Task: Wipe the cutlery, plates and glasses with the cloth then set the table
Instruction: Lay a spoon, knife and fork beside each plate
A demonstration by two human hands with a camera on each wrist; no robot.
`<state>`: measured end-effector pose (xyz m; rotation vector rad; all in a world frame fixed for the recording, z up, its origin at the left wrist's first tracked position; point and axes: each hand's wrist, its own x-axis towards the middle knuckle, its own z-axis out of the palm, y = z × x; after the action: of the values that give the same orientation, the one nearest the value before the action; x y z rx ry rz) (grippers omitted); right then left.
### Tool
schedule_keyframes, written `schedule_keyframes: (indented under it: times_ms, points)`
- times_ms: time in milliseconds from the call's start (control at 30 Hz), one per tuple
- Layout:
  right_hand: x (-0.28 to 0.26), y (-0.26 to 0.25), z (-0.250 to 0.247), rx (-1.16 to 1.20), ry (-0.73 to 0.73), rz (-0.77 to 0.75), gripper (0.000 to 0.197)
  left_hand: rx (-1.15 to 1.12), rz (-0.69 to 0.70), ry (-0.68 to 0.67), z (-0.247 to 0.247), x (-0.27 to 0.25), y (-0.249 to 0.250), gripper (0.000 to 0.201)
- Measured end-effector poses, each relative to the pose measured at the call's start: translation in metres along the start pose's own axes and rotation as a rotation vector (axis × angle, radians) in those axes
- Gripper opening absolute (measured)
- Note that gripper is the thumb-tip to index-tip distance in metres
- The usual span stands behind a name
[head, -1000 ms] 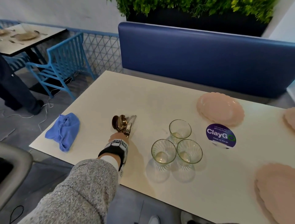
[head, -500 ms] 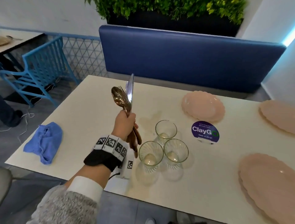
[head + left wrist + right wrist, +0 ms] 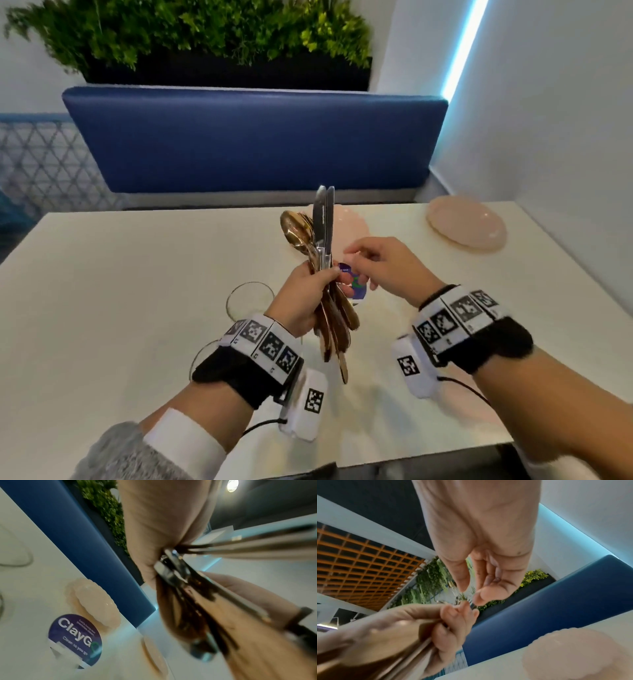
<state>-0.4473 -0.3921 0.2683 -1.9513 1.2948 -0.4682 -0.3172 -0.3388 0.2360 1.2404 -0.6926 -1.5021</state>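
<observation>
My left hand (image 3: 308, 291) grips a bundle of cutlery (image 3: 320, 240) upright above the table: gold spoons and forks with two silver knives. In the left wrist view the handles (image 3: 173, 572) fan out from the left hand (image 3: 163, 520). My right hand (image 3: 376, 263) hovers just right of the bundle, with thumb and forefinger slightly apart beside the knives and holding nothing. In the right wrist view the right hand's fingertips (image 3: 471, 593) sit just above the left hand (image 3: 450, 622). Two glasses (image 3: 250, 298) (image 3: 205, 353) stand partly hidden behind my left wrist. The cloth is out of view.
One pink plate (image 3: 466, 226) lies at the far right of the white table (image 3: 137, 291), and another plate (image 3: 349, 226) lies behind the cutlery. A purple round sticker (image 3: 354, 286) shows under my hands. A blue bench back (image 3: 239, 137) runs behind, with a wall on the right.
My left hand carried the cutlery up and towards the middle. My right hand came into view beside it. The view swung right, so the blue cloth left the frame.
</observation>
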Motion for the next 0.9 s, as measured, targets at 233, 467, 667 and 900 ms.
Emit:
schedule_keyframes:
  times_ms: [233,467,667,900]
  points:
    - [0.000,0.064,-0.034,0.288,-0.038,0.130,0.020,0.084,-0.075,-0.189,0.065,0.027,-0.014,0.027]
    - [0.000,0.125,-0.074,0.673,0.033,0.273,0.024,0.026,-0.154,-0.221,0.130,0.058,-0.025,0.020]
    - [0.002,0.172,-0.113,0.717,0.294,0.353,0.024,0.026,-0.226,-0.123,0.174,0.090,-0.043,0.012]
    - [-0.021,0.286,-0.175,0.500,0.419,0.541,0.021,-0.038,-0.267,0.023,0.198,0.119,-0.070,0.016]
